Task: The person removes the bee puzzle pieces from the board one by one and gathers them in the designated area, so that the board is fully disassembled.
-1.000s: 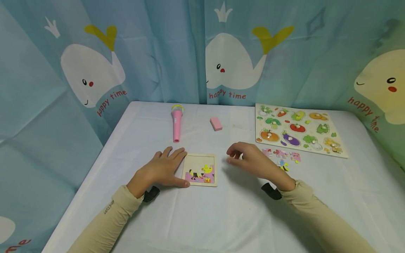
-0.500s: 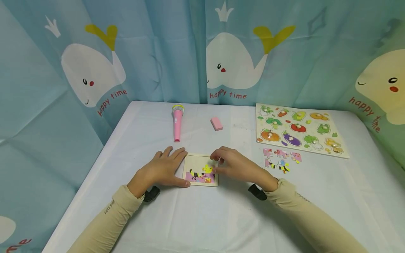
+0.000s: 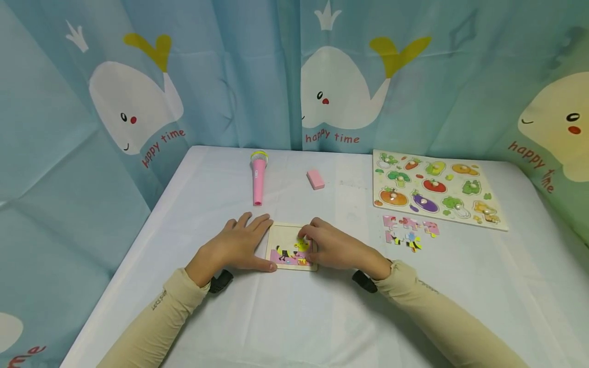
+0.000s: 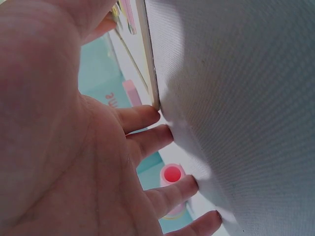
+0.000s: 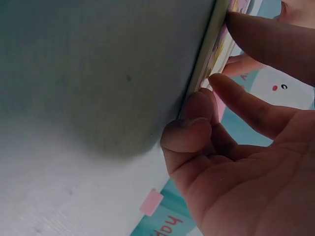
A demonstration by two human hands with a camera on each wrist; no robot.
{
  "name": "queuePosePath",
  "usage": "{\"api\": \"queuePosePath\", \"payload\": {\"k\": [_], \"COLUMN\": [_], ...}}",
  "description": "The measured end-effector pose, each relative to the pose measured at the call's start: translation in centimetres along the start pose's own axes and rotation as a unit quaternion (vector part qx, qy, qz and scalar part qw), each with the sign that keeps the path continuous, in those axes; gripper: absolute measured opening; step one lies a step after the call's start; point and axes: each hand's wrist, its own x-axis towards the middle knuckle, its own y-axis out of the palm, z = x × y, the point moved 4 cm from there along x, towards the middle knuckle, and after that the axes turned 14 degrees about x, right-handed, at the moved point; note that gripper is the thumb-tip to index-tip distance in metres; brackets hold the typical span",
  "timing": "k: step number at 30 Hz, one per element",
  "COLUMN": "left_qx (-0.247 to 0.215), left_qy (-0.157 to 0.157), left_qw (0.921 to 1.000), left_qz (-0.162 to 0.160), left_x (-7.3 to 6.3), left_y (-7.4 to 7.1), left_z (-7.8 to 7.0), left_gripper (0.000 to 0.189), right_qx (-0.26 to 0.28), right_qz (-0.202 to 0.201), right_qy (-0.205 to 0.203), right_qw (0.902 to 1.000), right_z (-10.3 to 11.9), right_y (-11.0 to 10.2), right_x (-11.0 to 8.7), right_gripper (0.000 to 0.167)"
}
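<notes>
A small square wooden puzzle tray (image 3: pixel 282 232) lies on the table, its lower part filled with pink, yellow and black pieces. My left hand (image 3: pixel 239 245) rests at its left edge with fingers spread, thumb tip on the lower left corner. In the left wrist view, straight left fingers (image 4: pixel 147 142) touch the cloth and the tray's side. My right hand (image 3: pixel 336 245) is over the tray's right side, its thumb and index finger on either side of a yellow puzzle piece (image 3: pixel 301 245). In the right wrist view, the other right fingers (image 5: pixel 187 135) curl beside the tray's edge.
Several loose puzzle pieces (image 3: pixel 409 223) lie to the right of the tray. Behind them is a vegetable knob-puzzle board (image 3: pixel 442 199). A pink toy microphone (image 3: pixel 258 181) and a pink block (image 3: pixel 315 179) stand farther back. A whale-print curtain (image 3: pixel 257 76) hangs behind the table.
My right hand has moved left, from beside the loose pieces onto the tray's right side, uncovering more loose pieces. The left hand has stayed at the tray.
</notes>
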Motion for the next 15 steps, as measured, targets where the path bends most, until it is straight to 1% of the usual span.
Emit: {"api": "queuePosePath", "payload": {"k": [6, 11, 15], "left_qx": [0.002, 0.0, -0.003], "left_qy": [-0.001, -0.002, -0.002], "left_qw": [1.0, 1.0, 1.0], "left_qz": [0.004, 0.005, 0.005], "left_x": [0.1, 0.05, 0.02], "left_y": [0.14, 0.05, 0.03], "left_z": [0.06, -0.01, 0.02], "left_gripper": [0.111, 0.111, 0.111], "right_qx": [-0.006, 0.0, 0.018], "right_qz": [0.012, 0.01, 0.008], "right_qy": [0.015, -0.003, -0.015], "right_qw": [0.9998, 0.9999, 0.9997], "right_z": [0.09, 0.19, 0.43], "right_y": [-0.01, 0.03, 0.2], "right_x": [0.38, 0.51, 0.46], "right_gripper": [0.032, 0.03, 0.031]}}
